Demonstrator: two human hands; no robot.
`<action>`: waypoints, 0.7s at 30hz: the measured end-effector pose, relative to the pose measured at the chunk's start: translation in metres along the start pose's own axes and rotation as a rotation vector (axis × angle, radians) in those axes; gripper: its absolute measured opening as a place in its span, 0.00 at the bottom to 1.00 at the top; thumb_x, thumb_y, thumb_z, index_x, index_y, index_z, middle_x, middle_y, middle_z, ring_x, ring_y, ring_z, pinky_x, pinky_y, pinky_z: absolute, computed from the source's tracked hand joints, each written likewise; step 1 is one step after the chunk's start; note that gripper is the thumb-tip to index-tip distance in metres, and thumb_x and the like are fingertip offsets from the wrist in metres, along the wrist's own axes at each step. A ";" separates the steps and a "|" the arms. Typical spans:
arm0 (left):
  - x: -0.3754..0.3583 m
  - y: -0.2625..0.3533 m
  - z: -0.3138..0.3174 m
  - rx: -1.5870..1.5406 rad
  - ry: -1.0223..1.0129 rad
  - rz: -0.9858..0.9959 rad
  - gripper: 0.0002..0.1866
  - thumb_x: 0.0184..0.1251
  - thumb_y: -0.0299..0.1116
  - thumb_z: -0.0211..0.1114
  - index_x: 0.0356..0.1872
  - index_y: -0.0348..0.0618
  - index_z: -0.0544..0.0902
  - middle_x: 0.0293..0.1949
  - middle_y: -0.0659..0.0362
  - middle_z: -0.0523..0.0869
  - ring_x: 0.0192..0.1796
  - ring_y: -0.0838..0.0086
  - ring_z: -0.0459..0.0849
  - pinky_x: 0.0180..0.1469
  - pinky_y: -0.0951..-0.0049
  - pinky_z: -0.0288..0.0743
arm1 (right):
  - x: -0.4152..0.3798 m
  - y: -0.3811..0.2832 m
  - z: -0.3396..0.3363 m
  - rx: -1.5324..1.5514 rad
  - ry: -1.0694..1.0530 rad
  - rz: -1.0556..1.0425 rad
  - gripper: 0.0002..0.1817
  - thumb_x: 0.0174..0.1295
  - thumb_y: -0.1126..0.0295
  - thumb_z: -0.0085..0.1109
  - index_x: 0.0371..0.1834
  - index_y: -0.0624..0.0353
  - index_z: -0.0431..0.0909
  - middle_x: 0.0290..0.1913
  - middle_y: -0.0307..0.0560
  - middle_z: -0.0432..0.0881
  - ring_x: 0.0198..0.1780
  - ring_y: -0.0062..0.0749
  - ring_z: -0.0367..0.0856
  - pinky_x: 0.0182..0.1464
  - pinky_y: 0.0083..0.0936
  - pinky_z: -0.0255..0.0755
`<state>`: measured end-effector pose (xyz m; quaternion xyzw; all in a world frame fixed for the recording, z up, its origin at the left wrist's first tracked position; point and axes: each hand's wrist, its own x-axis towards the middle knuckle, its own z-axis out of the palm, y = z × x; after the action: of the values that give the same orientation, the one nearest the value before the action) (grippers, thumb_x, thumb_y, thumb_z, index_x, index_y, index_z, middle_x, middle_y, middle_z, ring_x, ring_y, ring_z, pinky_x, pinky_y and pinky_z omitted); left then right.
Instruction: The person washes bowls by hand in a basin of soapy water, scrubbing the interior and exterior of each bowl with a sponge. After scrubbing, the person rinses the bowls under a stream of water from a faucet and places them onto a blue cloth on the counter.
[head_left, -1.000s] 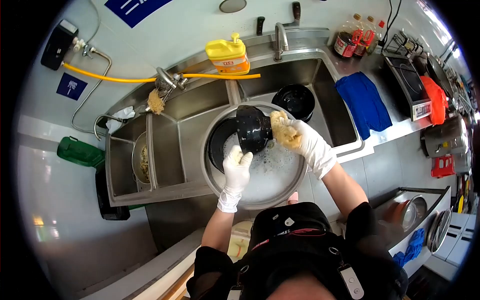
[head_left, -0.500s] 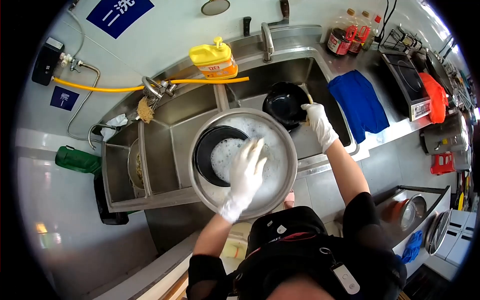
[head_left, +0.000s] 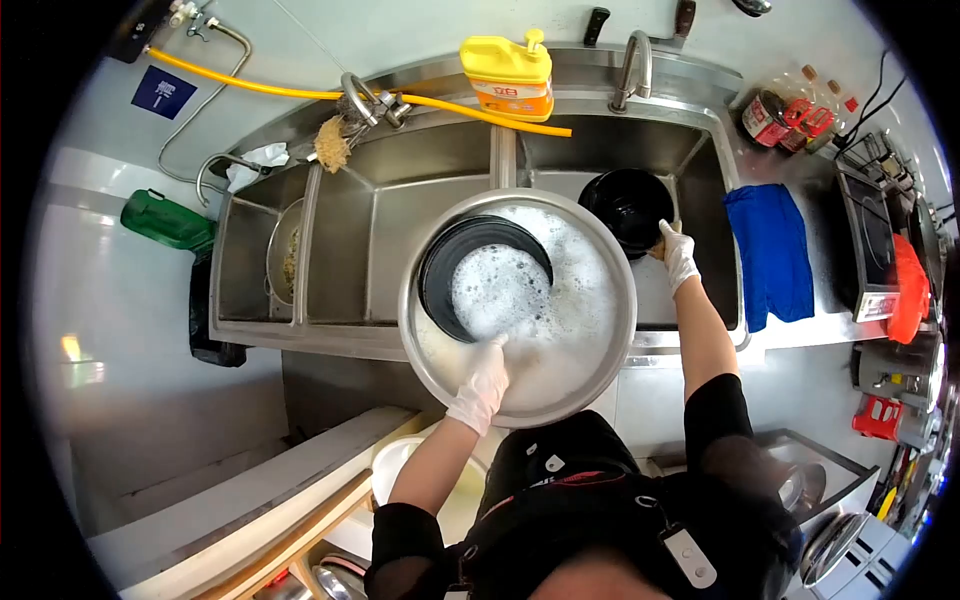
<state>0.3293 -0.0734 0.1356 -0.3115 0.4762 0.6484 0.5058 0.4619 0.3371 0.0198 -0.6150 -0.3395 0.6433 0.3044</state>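
Note:
A large metal basin [head_left: 622,345] of foamy water rests over the front of the sinks. A black bowl [head_left: 436,283] sits tilted in it, with foam inside. My left hand [head_left: 485,385], in a white glove, reaches into the suds at the bowl's near edge; its fingers are mostly hidden by foam. In the right-hand sink stands another black bowl [head_left: 625,208]. My gloved right hand [head_left: 678,252] is closed at that bowl's right edge. Beside its fingers shows a small tan patch that I cannot make out.
A yellow detergent jug [head_left: 508,80] stands on the back ledge near the faucet [head_left: 632,72]. A yellow hose [head_left: 440,103] crosses the ledge. On the right counter are a blue cloth [head_left: 770,255], sauce bottles [head_left: 785,115] and a cooktop [head_left: 868,240]. A green container [head_left: 168,220] hangs left.
The camera view has shifted. My left hand has drawn back from above the bowl in the basin to its near edge, lower in the foam. My right hand stays at the other bowl's edge.

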 end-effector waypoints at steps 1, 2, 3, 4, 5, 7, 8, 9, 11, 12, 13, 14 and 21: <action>0.008 -0.002 -0.003 0.047 -0.010 0.029 0.14 0.70 0.34 0.55 0.50 0.36 0.76 0.45 0.48 0.81 0.47 0.58 0.81 0.48 0.55 0.80 | -0.031 -0.022 0.000 -0.077 0.046 0.006 0.11 0.53 0.69 0.69 0.31 0.64 0.78 0.20 0.49 0.76 0.16 0.39 0.76 0.18 0.41 0.77; 0.008 -0.002 0.000 0.054 -0.022 0.017 0.14 0.70 0.34 0.55 0.50 0.36 0.76 0.45 0.48 0.81 0.47 0.58 0.81 0.48 0.55 0.80 | -0.035 -0.027 -0.008 -0.226 0.026 0.007 0.10 0.51 0.71 0.69 0.33 0.65 0.79 0.23 0.51 0.78 0.17 0.41 0.78 0.17 0.41 0.76; 0.007 0.000 0.006 0.032 -0.051 -0.010 0.12 0.69 0.33 0.56 0.48 0.38 0.78 0.44 0.50 0.82 0.45 0.61 0.82 0.45 0.58 0.80 | -0.032 -0.030 -0.016 -0.373 0.009 0.007 0.11 0.49 0.73 0.68 0.34 0.65 0.81 0.25 0.53 0.80 0.19 0.42 0.80 0.15 0.41 0.75; 0.007 0.002 0.011 0.013 -0.079 -0.035 0.11 0.67 0.32 0.56 0.46 0.39 0.80 0.42 0.53 0.83 0.43 0.63 0.82 0.42 0.60 0.81 | 0.010 -0.004 -0.032 -0.407 0.009 -0.100 0.11 0.46 0.75 0.67 0.33 0.66 0.81 0.28 0.52 0.82 0.21 0.43 0.81 0.20 0.40 0.77; 0.010 0.002 0.012 0.023 -0.092 -0.041 0.11 0.67 0.32 0.56 0.46 0.39 0.80 0.42 0.53 0.83 0.43 0.63 0.82 0.42 0.60 0.81 | -0.042 -0.035 -0.027 -0.463 0.070 -0.160 0.12 0.50 0.69 0.66 0.32 0.67 0.81 0.27 0.51 0.82 0.26 0.41 0.83 0.26 0.34 0.78; 0.017 0.000 0.005 0.181 -0.095 0.091 0.10 0.64 0.30 0.57 0.44 0.43 0.82 0.40 0.55 0.85 0.40 0.66 0.83 0.40 0.65 0.78 | -0.020 -0.028 -0.029 -0.653 0.307 -0.527 0.15 0.57 0.64 0.62 0.38 0.67 0.82 0.29 0.52 0.83 0.27 0.40 0.83 0.31 0.35 0.77; -0.046 0.013 0.042 0.239 0.039 0.128 0.12 0.60 0.27 0.58 0.45 0.41 0.81 0.40 0.56 0.84 0.40 0.66 0.83 0.41 0.69 0.77 | -0.043 -0.038 -0.024 -0.585 0.229 -0.703 0.16 0.60 0.63 0.59 0.42 0.65 0.80 0.32 0.53 0.83 0.28 0.43 0.83 0.34 0.36 0.77; -0.053 0.014 0.039 0.241 0.042 0.125 0.12 0.60 0.27 0.58 0.45 0.41 0.81 0.40 0.56 0.84 0.40 0.66 0.83 0.41 0.69 0.77 | -0.089 -0.062 -0.013 -0.513 0.147 -0.875 0.17 0.64 0.61 0.56 0.46 0.64 0.79 0.34 0.54 0.83 0.29 0.45 0.82 0.38 0.37 0.77; -0.062 0.016 0.028 0.984 -0.063 0.477 0.13 0.57 0.23 0.57 0.43 0.37 0.81 0.38 0.56 0.84 0.41 0.68 0.83 0.42 0.72 0.75 | -0.214 -0.110 0.016 -0.351 -0.131 -0.798 0.16 0.67 0.65 0.51 0.51 0.65 0.76 0.42 0.58 0.81 0.31 0.49 0.81 0.43 0.37 0.75; -0.058 0.014 0.021 0.982 -0.060 0.475 0.13 0.57 0.23 0.57 0.43 0.37 0.81 0.38 0.56 0.84 0.41 0.68 0.83 0.42 0.72 0.75 | -0.239 -0.115 0.023 -0.522 -0.201 -1.145 0.16 0.68 0.66 0.49 0.53 0.65 0.75 0.47 0.58 0.79 0.36 0.48 0.80 0.46 0.37 0.74; -0.050 0.011 0.012 1.056 -0.069 0.606 0.14 0.61 0.31 0.55 0.44 0.37 0.81 0.38 0.57 0.83 0.39 0.70 0.81 0.43 0.72 0.74 | -0.258 -0.114 0.030 -0.691 -0.272 -1.494 0.17 0.69 0.67 0.47 0.56 0.65 0.73 0.52 0.59 0.76 0.41 0.48 0.80 0.49 0.37 0.72; -0.046 0.009 0.007 1.128 -0.080 0.742 0.17 0.65 0.40 0.53 0.44 0.36 0.80 0.38 0.58 0.83 0.37 0.72 0.80 0.44 0.71 0.73 | -0.275 -0.104 0.040 -0.671 -0.542 -1.334 0.17 0.68 0.69 0.48 0.57 0.63 0.72 0.55 0.57 0.74 0.47 0.47 0.77 0.53 0.37 0.69; -0.063 0.031 0.031 0.245 -0.294 0.409 0.06 0.58 0.22 0.56 0.36 0.32 0.76 0.30 0.56 0.77 0.32 0.69 0.81 0.38 0.67 0.84 | -0.291 -0.015 0.072 -1.637 -0.492 -1.746 0.20 0.57 0.68 0.50 0.51 0.66 0.78 0.56 0.60 0.74 0.59 0.45 0.70 0.57 0.34 0.65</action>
<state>0.3209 -0.0679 0.2120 -0.0481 0.5256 0.7129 0.4618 0.4064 0.1055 0.2029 -0.0524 -0.9917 -0.0815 0.0848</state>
